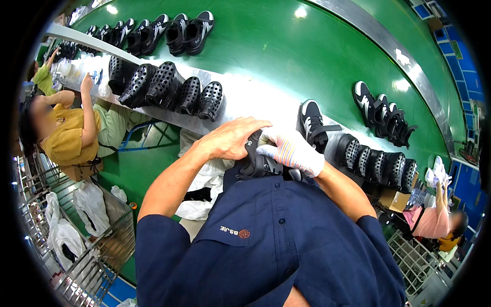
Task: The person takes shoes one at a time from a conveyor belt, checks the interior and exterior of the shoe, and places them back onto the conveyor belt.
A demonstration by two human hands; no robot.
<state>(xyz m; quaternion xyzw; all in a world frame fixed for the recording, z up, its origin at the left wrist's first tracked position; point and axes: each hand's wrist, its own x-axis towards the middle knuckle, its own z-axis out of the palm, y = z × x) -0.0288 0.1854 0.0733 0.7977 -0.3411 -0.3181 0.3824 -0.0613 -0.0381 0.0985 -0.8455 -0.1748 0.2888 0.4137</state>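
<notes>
Just in front of the navy shirt (276, 230), a dark shoe (255, 161) sits between both hands. The bare left hand (230, 139) is half curled, its thumb on the near side and its fingers reaching over the far side. The right hand (292, 150), in a white knitted glove with coloured stripes, is bent closed on the shoe's edge, fingertips partly hidden. White plastic bags (197, 207) lie below the left forearm, something black among them. On the left, a wire-mesh cart (116, 243) holds more white bags. Beyond the hands, glossy black perforated forms (163, 84) stand along the smooth metal table (245, 94); farther, black-and-white shoes (197, 33) rest on a green surface (266, 46).
</notes>
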